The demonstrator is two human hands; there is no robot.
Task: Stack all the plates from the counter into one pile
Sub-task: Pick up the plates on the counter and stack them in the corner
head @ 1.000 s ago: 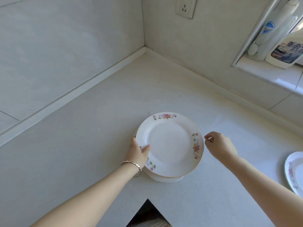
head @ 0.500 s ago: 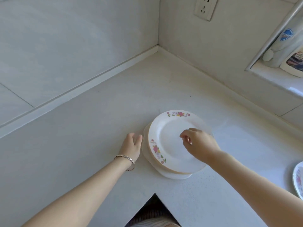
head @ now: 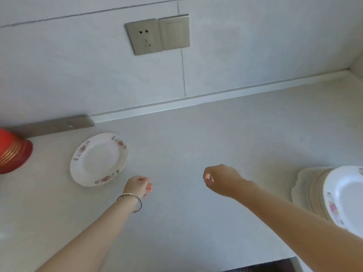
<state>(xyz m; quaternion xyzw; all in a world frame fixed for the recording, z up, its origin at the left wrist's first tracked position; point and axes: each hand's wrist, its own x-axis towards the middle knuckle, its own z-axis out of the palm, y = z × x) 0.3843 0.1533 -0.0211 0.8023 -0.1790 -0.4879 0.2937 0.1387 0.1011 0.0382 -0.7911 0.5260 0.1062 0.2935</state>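
Head view: pile (head: 322,195) stacked at counter's (head: 196,134) right edge, one floral plate (head: 98,160) left, both hands, left (head: 138,186) and right (head: 220,179), loosely curled, empty.

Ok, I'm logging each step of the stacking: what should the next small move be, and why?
Probably reach the left hand to the lone plate and grip its near rim. Both hands are free, that plate lies flat by itself on the counter, apart from the pile at the right edge, and the left hand is nearer to it than the right hand.
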